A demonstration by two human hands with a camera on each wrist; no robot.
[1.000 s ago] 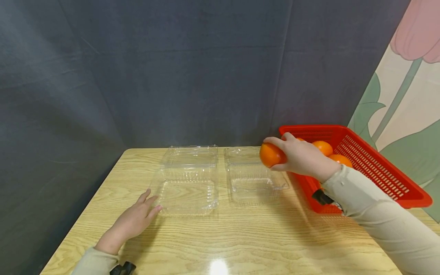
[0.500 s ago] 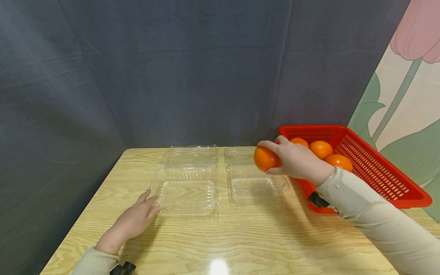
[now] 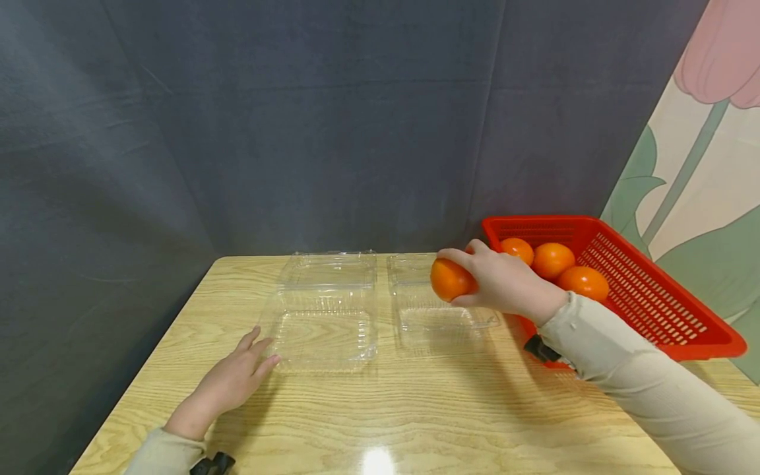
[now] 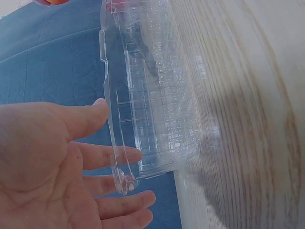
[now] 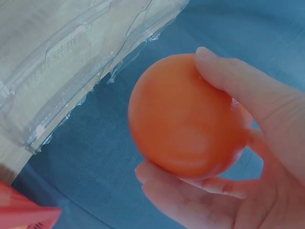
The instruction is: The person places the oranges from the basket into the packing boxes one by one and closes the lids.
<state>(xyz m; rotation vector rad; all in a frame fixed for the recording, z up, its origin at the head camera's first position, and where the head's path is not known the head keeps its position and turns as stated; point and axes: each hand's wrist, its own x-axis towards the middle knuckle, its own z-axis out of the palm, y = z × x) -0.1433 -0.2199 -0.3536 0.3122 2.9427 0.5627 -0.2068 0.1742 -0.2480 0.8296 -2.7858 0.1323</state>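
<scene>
In the head view my right hand (image 3: 505, 280) holds an orange (image 3: 451, 280) above the right clear plastic clamshell container (image 3: 436, 336). The right wrist view has the thumb on one side of the smooth orange (image 5: 181, 119) and fingers under the other; another sliver of orange colour shows behind it near the palm. My left hand (image 3: 233, 376) is at the near left corner of the left clear clamshell container (image 3: 323, 369). Seen from the left wrist, its thumb tip meets the rim of the container (image 4: 157, 162), with relaxed fingers spread along the outer side. Both containers have raised lids.
A red plastic basket (image 3: 659, 290) with several oranges (image 3: 553, 260) stands at the right of the wooden table (image 3: 356, 422). A dark grey cloth (image 3: 356, 132) hangs behind the table. A flower-patterned surface (image 3: 695, 171) shows at the far right.
My right hand has moved left and slightly down with the orange, away from the basket and over the right container. More oranges in the basket show. My left hand has stayed still.
</scene>
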